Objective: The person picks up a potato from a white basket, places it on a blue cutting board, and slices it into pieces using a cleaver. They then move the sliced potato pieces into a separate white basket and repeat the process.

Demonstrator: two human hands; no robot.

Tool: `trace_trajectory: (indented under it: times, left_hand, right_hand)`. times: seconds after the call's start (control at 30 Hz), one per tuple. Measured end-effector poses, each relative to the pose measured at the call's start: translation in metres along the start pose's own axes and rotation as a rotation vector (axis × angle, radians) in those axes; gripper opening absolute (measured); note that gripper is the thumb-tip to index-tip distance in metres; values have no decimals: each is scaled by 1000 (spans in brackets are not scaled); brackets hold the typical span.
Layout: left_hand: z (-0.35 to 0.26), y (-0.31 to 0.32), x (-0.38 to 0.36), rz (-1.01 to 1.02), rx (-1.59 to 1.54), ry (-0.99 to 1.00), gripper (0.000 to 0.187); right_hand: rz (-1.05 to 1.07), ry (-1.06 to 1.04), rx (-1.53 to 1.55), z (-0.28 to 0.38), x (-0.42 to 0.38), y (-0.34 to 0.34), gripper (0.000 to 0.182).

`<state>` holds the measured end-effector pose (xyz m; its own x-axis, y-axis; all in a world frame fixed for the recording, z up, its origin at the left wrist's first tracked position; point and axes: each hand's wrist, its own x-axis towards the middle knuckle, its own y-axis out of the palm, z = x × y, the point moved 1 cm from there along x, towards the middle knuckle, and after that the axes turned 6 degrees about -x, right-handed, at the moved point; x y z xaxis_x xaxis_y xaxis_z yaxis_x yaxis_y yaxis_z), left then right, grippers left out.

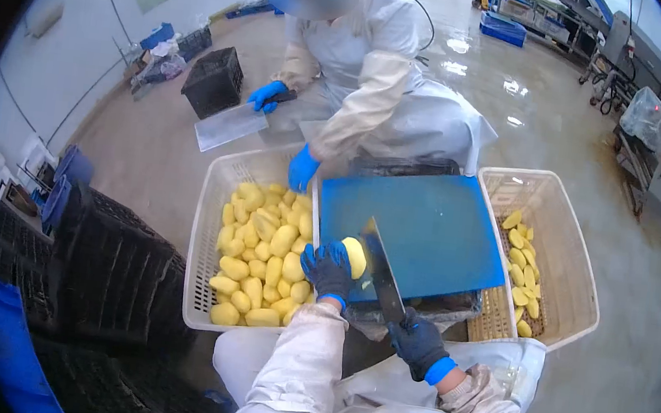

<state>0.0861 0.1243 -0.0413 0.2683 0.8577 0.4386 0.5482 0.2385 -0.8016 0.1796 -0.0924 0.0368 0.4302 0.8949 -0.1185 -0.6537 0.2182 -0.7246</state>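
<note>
My left hand [328,269], in a dark glove, has its fingers closed around a peeled potato [354,258] at the near left edge of the blue cutting board [426,226]. The potato's pale cut face points right. My right hand [418,345], gloved too, grips the handle of a cleaver [385,274]. Its broad blade stands over the board, just right of the potato. A small potato scrap lies near the blade. Left of the board is a white crate [199,249] full of whole peeled potatoes [262,235].
Another white crate [580,272] with cut potato pieces [525,261] stands right of the board. Opposite me sits a co-worker [362,71] in blue gloves, holding a cleaver [230,127]. Black crates [115,272] are stacked at my left; a black crate [214,81] stands behind.
</note>
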Motion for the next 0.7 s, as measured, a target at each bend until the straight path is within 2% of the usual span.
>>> trace_trajectory:
  times: [0.07, 0.13, 0.2, 0.53, 0.7]
  left_hand:
    - [7, 10, -1, -57, -83, -22, 33]
    - [7, 9, -4, -126, -185, -15, 35]
    - [4, 4, -5, -81, -178, -46, 36]
    - [-6, -9, 1, -116, -174, -11, 29]
    - [2, 3, 1, -90, -192, -30, 27]
  right_hand:
    - [69, 74, 63, 19, 3, -4, 33]
    - [34, 16, -9, 38, 7, -12, 32]
    - [41, 12, -78, 41, 11, -11, 31]
    - [210, 47, -275, 67, 33, -23, 31]
    - [302, 104, -327, 70, 57, -12, 34]
